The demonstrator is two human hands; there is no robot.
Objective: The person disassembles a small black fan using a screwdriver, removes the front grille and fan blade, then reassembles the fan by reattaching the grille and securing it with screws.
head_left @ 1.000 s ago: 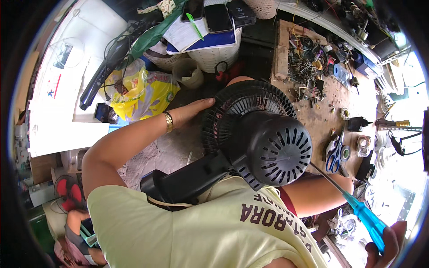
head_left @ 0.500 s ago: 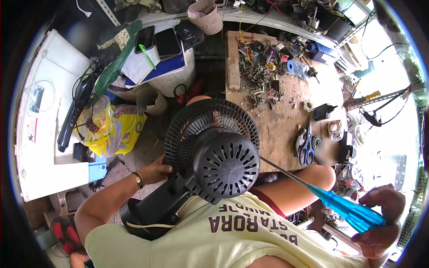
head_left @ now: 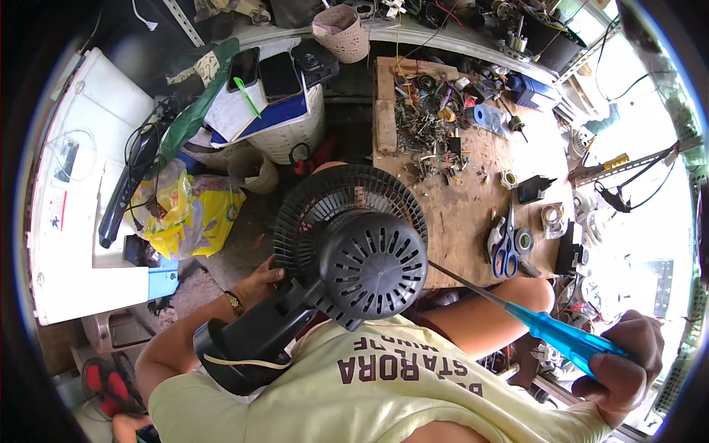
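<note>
A black electric fan point(head_left: 373, 269) lies against my lap and shirt, its round slotted motor housing facing up. The ribbed grille point(head_left: 295, 240) is on its far side, and the dark base point(head_left: 233, 358) with a pale cord point(head_left: 247, 363) rests by my left side. My left hand point(head_left: 258, 286) grips the fan at the grille's lower left edge; part of its fingers is hidden behind it. Out to the right, my right hand point(head_left: 631, 362) is closed round the handle end of a long screwdriver point(head_left: 554, 332) with a clear blue handle. Its shaft points at the motor housing's right side, where the tip is hidden.
A wooden board point(head_left: 461, 221) ahead carries loose screws and small parts point(head_left: 428, 125), scissors point(head_left: 506, 247), and a tape roll point(head_left: 523, 240). Left of it stand a basket with papers and phones point(head_left: 281, 77), a yellow plastic bag point(head_left: 199, 221) and a white cabinet point(head_left: 59, 258).
My right hand has closed its fingers more tightly round the screwdriver handle, where they were looser and more spread. The fan's base has shifted slightly left; my left hand keeps its hold.
</note>
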